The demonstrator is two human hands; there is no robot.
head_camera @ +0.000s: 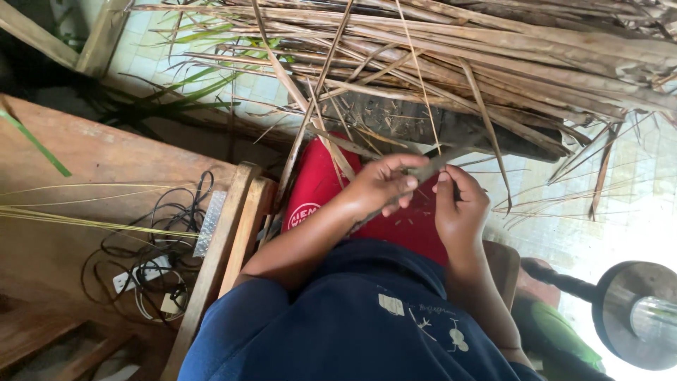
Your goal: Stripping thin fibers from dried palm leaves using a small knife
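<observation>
At far left a worn wooden bench (84, 162) carries long pale straw strands (84, 222) and a tangle of thin black cables (151, 247) around a white power strip (141, 271). Two rough wooden slats (229, 233) stand at its right edge, just beside the person's left forearm. The left hand (381, 187) is curled, thumb and fingers pinched around a flat, dry, grey-brown leaf strip (434, 166). The right hand (460, 208) is also closed, fingers folded on the same strip, close beside the left. Both work over a red cloth (317, 183) in the lap, above a dark blue shirt (352, 317). A dense heap of dried palm leaves (493, 63), stiff and splintery, crowds the top, its loose blades hanging near the hands. At right, the pale tiled floor (620, 204) lies open, with a round dark stand (631, 310) at its lower edge.
</observation>
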